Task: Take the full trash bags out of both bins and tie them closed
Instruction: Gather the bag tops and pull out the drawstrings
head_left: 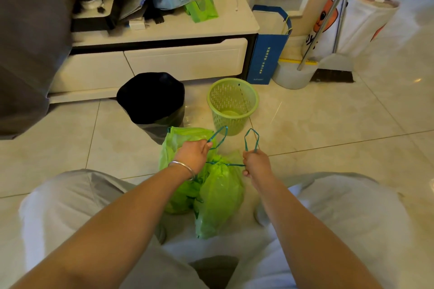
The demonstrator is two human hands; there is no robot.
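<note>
My left hand (193, 153) and right hand (256, 163) are both closed on the teal drawstring (231, 164) of a green bag (218, 197), each pinching one loop of it. The cord runs taut between my fists across the gathered neck of the bag, and the loops stick up past my knuckles on the far side. A bangle (183, 168) sits on my left wrist.

The bag stands on the floor (328, 119) between my knees, near me, with its mouth cinched. Touching it on the left is a second green bag (178, 143), partly behind my left hand; its top looks looser, though I cannot tell how it is fastened.

Farther off, a green basket (232, 105) stands upright on the tiles with no bag in it. Just left of it is a bin (152, 103) with a dark liner over its rim. Behind both runs a low white cabinet (164, 58), and to the far right a blue paper bag (267, 54) leans beside it.
</note>
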